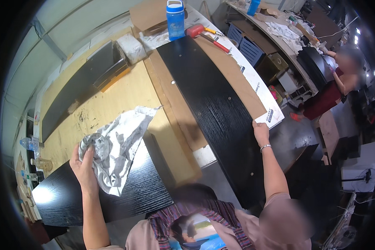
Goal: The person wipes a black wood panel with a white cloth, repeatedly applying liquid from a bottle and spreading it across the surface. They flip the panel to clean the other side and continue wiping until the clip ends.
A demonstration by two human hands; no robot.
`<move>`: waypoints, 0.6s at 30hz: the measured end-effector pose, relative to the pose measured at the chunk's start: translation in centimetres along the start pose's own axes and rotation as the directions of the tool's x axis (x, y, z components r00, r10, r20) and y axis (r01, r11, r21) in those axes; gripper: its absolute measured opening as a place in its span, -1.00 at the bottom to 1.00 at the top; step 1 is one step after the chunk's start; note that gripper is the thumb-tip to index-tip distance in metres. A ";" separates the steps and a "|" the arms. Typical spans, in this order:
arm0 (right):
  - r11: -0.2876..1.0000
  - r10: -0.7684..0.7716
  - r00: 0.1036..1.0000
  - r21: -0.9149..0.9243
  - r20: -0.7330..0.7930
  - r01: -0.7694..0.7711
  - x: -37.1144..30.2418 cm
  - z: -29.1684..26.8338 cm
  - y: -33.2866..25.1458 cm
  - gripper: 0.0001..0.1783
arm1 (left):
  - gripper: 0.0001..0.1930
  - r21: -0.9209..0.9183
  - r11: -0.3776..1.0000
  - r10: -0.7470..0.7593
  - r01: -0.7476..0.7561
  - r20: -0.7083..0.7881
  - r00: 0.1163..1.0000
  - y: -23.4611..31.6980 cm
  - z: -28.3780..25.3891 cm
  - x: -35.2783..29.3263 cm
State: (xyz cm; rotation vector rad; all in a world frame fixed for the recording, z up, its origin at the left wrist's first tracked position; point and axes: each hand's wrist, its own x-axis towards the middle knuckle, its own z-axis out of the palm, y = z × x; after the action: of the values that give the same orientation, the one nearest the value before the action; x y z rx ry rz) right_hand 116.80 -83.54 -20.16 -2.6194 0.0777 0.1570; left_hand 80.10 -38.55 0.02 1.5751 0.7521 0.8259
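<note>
Under the clutched rag [114,146], left hand [84,164] half hidden; right hand [260,133] grips black panel [212,104].

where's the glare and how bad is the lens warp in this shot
Head view: bright glare sits on the near black panel at its left end, beside the left hand gripping a stained rag; the long black board under the right hand bows from fisheye distortion; the corners go dark, and the background person is blurred.

left hand [84,163] gripping stained rag [116,146], right hand [260,132] steadying black panel [214,106]
</note>
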 end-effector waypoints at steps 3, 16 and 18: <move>0.961 -0.191 0.977 -0.219 -0.096 0.167 -1.9 -1.6 -2.5 -0.64 | -0.82 0.024 0.999 0.024 -0.023 -0.010 1.000 -0.1 -0.1 -0.4; 0.520 -0.708 0.698 0.747 0.106 0.415 -13.2 -0.7 -21.1 -0.57 | -0.64 -0.234 0.956 -0.165 0.176 0.066 0.984 3.8 3.0 -1.4; 0.250 -0.811 0.581 0.937 0.065 0.243 -18.4 -2.5 -25.1 -0.38 | -0.50 -0.270 0.949 -0.104 0.162 0.218 0.970 5.4 5.9 -2.6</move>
State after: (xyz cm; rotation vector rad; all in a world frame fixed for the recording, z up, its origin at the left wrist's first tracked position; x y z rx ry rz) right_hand 100.95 -62.56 -3.43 -1.2889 -0.8206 0.4736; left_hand 83.79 -44.73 4.46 1.3090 0.5582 0.6329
